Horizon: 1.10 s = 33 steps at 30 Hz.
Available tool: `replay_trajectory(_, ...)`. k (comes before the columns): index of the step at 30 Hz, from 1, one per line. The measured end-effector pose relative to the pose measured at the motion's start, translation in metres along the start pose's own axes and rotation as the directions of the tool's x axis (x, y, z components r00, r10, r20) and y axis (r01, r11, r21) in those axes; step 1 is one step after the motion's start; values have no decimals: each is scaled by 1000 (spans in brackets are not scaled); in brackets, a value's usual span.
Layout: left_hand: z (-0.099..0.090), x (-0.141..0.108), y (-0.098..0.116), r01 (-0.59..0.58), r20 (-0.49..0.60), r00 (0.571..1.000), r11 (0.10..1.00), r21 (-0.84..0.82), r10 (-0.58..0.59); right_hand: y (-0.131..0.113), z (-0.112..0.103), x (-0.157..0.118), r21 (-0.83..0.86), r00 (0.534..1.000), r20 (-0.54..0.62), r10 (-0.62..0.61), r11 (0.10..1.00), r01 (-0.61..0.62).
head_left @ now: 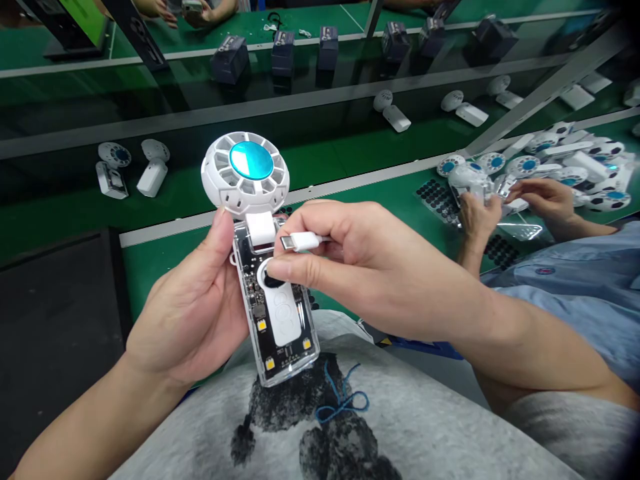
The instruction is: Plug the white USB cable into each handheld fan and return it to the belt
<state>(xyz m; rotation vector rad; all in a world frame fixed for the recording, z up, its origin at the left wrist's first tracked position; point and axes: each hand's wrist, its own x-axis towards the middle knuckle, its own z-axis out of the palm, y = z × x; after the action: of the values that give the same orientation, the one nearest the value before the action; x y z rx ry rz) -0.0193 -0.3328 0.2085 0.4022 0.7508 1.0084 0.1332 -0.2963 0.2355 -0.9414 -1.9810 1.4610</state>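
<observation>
A small handheld fan with a clear body, a visible circuit board and a white round head with a blue centre is held in front of me. My left hand grips it along its left side, the thumb by the base of the head. My right hand pinches a white USB-C cable, its metal plug pointing left over the upper part of the body. The tip of my right thumb lies over the dark round button on the fan's front. The plug is outside the fan, not inserted.
White fans lie on the green conveyor behind, with dark boxes on the shelf above. At right, a co-worker's hands handle a fan beside a heap of fans. A black tray is at left.
</observation>
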Motion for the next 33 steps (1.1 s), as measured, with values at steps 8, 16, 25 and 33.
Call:
replay_trajectory(8, 5, -1, 1, -6, -64, 998, 1000, -19, 5, 2, 2, 0, -136, 998, -51, -47, 990, 40)
replay_trajectory(16, 3, -1, 2, -4, -69, 998, 1000, -7, 4, 5, 6, -1, -212, 989, -114, -95, 975, 69)
replay_trajectory(25, 1, 1, 2, -8, -58, 998, 1000, -14, 7, 6, 2, 2, -186, 988, -110, -111, 978, 89)
replay_trajectory(33, 5, 0, 4, 33, -41, 999, 998, 56, -31, 11, -1, 10, 120, 998, 17, 56, 991, -58)
